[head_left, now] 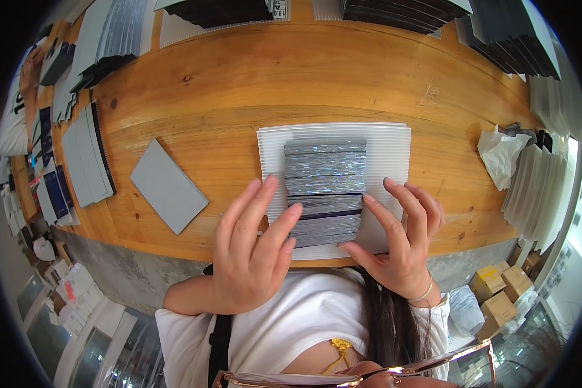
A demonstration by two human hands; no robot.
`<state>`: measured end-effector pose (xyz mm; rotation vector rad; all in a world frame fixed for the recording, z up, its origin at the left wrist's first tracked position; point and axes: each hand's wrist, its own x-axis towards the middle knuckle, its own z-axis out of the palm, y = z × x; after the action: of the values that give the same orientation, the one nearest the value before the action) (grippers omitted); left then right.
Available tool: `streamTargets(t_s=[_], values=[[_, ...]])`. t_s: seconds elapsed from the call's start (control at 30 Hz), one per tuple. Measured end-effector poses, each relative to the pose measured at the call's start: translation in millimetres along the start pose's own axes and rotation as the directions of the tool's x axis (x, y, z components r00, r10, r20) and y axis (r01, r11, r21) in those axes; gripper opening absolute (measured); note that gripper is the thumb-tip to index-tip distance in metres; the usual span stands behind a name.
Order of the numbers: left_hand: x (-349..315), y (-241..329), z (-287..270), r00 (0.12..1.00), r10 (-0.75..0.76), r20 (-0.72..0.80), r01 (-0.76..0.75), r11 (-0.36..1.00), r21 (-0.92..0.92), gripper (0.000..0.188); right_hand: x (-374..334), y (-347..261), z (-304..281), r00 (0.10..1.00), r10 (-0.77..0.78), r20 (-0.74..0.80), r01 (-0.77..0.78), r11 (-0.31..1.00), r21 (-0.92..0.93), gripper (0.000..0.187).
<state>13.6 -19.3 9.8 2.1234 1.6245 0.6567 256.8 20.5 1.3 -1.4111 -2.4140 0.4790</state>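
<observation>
A block of thin grey sheets [325,165], standing on edge with glittering edges facing up, rests on a white corrugated plastic board [399,161] in front of me. Darker lines split the block into several bundles. My left hand [251,242] is at its left side, fingers spread, with the index fingertip and thumb at the lower left edge. On the opposite side, my right hand [401,242] has its fingers apart, the index fingertip at the right edge and the thumb near the lower right corner. Neither hand is wrapped around the block.
Left of the board lies a grey rectangular stack [169,185], with fanned grey sheets [87,158] beyond it. Tall dark stacks [404,14] line the table's far edge. Crumpled white paper [500,155] and white corrugated boards [533,191] are at right. Cardboard boxes [498,310] sit below.
</observation>
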Motion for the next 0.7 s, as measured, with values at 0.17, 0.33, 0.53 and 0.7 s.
streamTargets(t_s=[0.17,0.33,0.53,0.7], values=[[10,3,6,0.998,0.027,0.048,-0.035,0.985,0.172,0.048,1,0,0,1.0,0.0,0.003,0.0,1.0,0.003,0.06],[16,2,14,0.994,0.031,0.108,-0.048,0.987,0.154,0.046,1,0,-2,1.0,0.002,0.013,-0.002,1.0,0.002,0.06],[17,1,16,0.993,0.048,0.106,-0.063,0.987,0.145,0.045,1,1,-2,1.0,0.0,0.014,0.0,1.0,0.007,0.061],[18,1,16,0.995,0.049,0.087,-0.063,0.984,0.167,0.046,2,0,1,0.999,0.021,-0.04,-0.019,0.998,0.059,0.061]])
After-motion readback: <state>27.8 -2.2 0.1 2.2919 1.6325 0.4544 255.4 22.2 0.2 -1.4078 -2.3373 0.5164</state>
